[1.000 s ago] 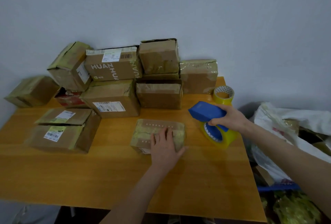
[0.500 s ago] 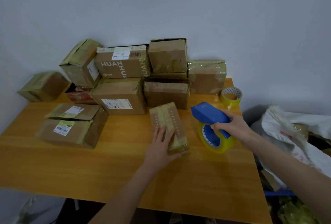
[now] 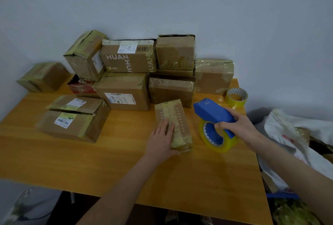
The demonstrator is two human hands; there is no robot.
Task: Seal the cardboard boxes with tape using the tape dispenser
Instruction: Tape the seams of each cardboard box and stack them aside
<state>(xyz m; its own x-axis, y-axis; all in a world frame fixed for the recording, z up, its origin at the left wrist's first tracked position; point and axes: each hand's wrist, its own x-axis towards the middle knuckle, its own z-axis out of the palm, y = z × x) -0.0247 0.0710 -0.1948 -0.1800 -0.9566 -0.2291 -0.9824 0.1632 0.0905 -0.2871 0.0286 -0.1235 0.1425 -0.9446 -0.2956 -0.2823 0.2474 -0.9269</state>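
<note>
Cardboard box steadied by left hand, fingers flat together; right hand, curled round tape dispenser, best starts at far edge.

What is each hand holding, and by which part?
Right hand grips the tape dispenser by its blue handle. Left hand rests flat on the small box.

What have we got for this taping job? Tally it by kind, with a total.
Cardboard boxes: 10 (a thin strip in the back stack may be another)
Yellow tape rolls: 2
Blue tape dispenser: 1
Total: 13
</note>
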